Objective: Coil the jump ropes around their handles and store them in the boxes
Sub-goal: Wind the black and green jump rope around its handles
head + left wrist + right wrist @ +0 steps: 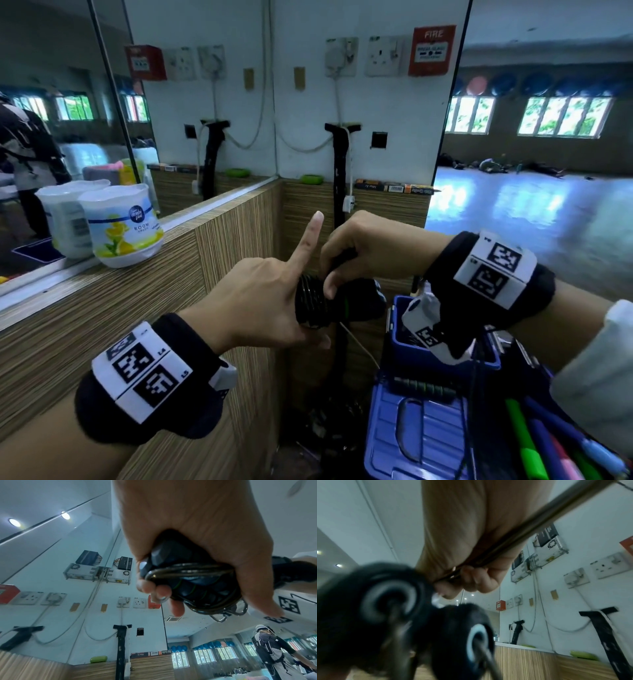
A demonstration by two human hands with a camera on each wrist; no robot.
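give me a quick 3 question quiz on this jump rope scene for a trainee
1. True or false: the left hand grips the jump rope handles with its index finger pointing up.
2. What does the right hand pinch? A) a marker B) the rope C) a plug
3. Fill in: the open blue box sits below the ____ wrist.

Key: 1 true; 2 B; 3 right
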